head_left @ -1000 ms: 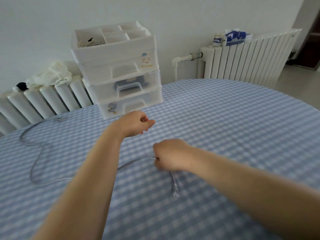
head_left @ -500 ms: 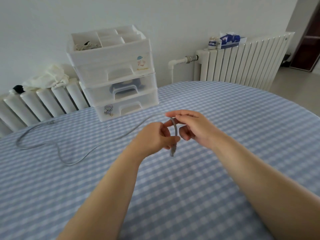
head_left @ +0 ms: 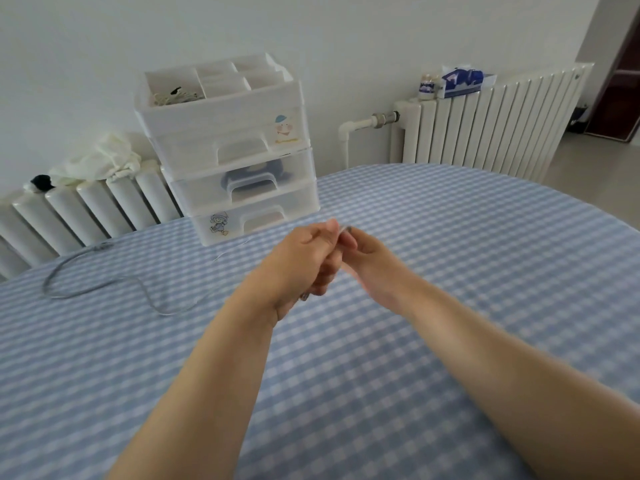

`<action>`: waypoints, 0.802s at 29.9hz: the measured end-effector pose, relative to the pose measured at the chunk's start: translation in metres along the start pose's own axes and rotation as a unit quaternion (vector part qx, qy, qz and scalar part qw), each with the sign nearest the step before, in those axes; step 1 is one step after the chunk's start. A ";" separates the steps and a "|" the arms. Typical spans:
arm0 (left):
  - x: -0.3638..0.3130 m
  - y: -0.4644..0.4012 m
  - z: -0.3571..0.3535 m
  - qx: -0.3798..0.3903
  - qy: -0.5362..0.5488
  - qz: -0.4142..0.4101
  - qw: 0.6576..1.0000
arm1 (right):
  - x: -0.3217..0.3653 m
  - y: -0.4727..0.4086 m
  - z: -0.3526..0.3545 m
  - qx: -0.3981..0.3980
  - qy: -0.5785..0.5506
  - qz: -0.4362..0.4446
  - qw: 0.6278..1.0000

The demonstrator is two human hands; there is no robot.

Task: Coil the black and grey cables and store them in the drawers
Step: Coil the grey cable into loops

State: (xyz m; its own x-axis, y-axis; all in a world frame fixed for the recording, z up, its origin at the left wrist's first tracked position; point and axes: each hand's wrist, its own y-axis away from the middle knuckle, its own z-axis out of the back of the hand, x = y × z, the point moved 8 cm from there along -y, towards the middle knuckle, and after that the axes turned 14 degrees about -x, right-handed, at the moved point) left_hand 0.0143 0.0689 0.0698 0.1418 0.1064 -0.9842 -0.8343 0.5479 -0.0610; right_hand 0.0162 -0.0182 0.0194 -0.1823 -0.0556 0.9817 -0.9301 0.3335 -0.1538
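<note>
Both my left hand (head_left: 304,258) and right hand (head_left: 363,261) pinch the grey cable (head_left: 104,289) end, raised mid-table; its slack trails far left. Keep loops even and untwisted, feeding slack steadily. Drawers (head_left: 239,188) stand beyond.

Both hands raised and pressed together, grey cable (head_left: 104,289) drawn closer — slack shortened

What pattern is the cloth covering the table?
A blue-and-white check; the cloth-covered table shows it clearly in the head view, the only one.
</note>
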 end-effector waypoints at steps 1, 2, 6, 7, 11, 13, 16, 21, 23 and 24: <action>-0.005 0.000 0.000 -0.005 0.063 0.004 0.998 | -0.003 0.003 -0.005 0.002 -0.059 -0.029 0.998; -0.010 0.001 0.001 -0.011 0.120 0.004 0.993 | -0.007 0.007 -0.012 0.010 -0.107 -0.064 0.992; -0.016 -0.003 0.016 -0.080 0.216 -0.032 0.973 | -0.017 0.024 -0.030 0.040 -0.155 -0.159 0.974; -0.016 -0.003 0.020 -0.095 0.232 -0.042 0.967 | -0.018 0.028 -0.034 0.045 -0.166 -0.171 0.970; -0.015 -0.006 0.038 -0.154 0.216 -0.093 0.960 | -0.019 0.046 -0.052 0.090 -0.229 -0.228 0.942; -0.012 -0.010 0.047 -0.187 0.175 -0.125 0.959 | -0.021 0.047 -0.051 0.091 -0.224 -0.240 0.940; -0.007 -0.015 0.058 -0.217 0.154 -0.151 0.952 | -0.019 0.041 -0.040 0.057 -0.189 -0.228 0.953; -0.020 -0.010 0.056 -0.226 -0.107 -0.289 0.924 | -0.008 0.038 -0.028 0.048 -0.005 -0.149 0.988; -0.018 -0.008 0.043 -0.186 -0.216 -0.309 0.907 | 0.004 0.038 -0.027 0.075 0.119 -0.102 0.985; -0.015 -0.009 0.037 -0.161 -0.265 -0.299 0.903 | 0.011 0.038 -0.027 0.089 0.183 -0.074 0.976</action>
State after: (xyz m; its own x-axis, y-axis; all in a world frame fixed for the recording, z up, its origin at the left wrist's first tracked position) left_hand 0.0388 0.0929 0.0909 0.7811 0.3008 -0.5472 -0.6244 0.3779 -0.6836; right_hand -0.0131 0.0193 0.0274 0.0547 0.2592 0.9643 -0.9844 0.1760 0.0085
